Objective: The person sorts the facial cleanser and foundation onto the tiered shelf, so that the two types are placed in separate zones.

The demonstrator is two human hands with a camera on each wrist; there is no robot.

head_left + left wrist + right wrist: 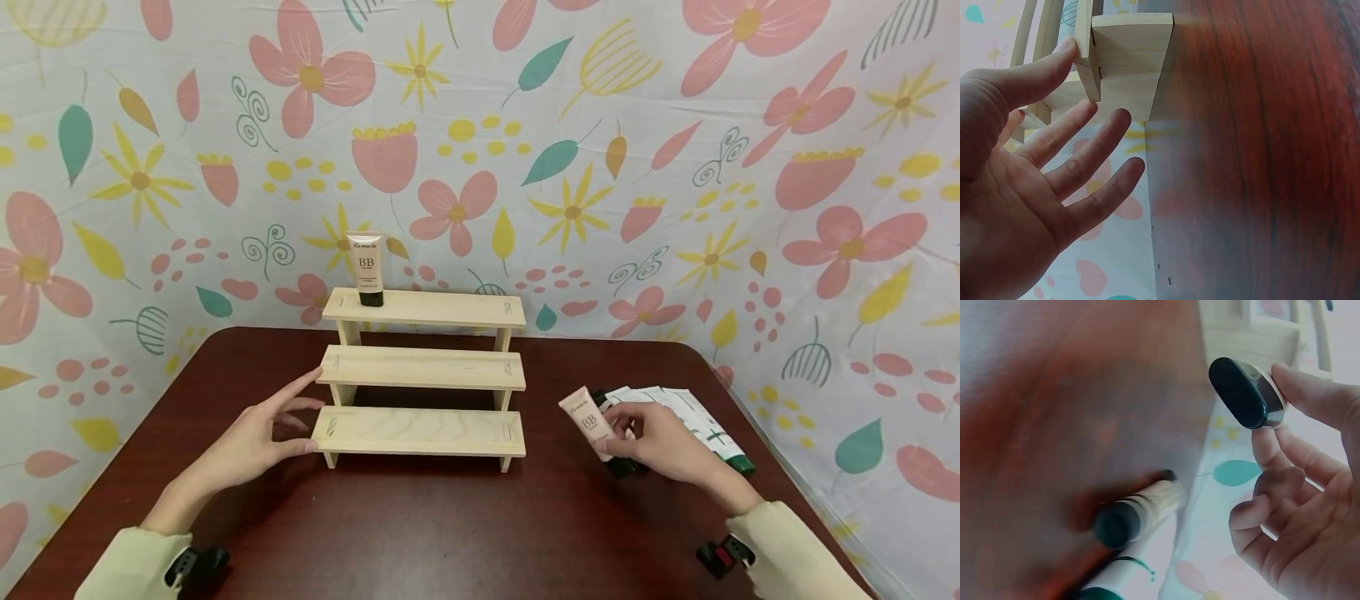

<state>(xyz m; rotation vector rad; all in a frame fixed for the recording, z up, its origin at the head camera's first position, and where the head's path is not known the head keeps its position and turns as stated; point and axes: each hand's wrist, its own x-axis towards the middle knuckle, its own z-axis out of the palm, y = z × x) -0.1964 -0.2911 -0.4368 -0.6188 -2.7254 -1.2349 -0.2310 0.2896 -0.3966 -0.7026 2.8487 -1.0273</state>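
Observation:
A three-tier wooden display stand (423, 431) stands on the table. On the left of its top step, a BB cream tube (366, 268) is upright on its black cap. My left hand (251, 437) is at the stand's left end, fingers spread and nearly straight, the thumb touching the lowest step's edge. To the right of the stand, my right hand (663, 440) pinches another BB cream tube (583, 414) between thumb and fingers, tilted. Its black cap (1239, 394) faces the camera in the right wrist view, clear above the table.
Beneath my right hand lies another black-capped tube (1117, 524), partly hidden in the head view. White tubes with green caps (697, 414) lie beside it near the table's right edge. A flower-patterned cloth (480, 150) hangs behind the dark red table (390, 533).

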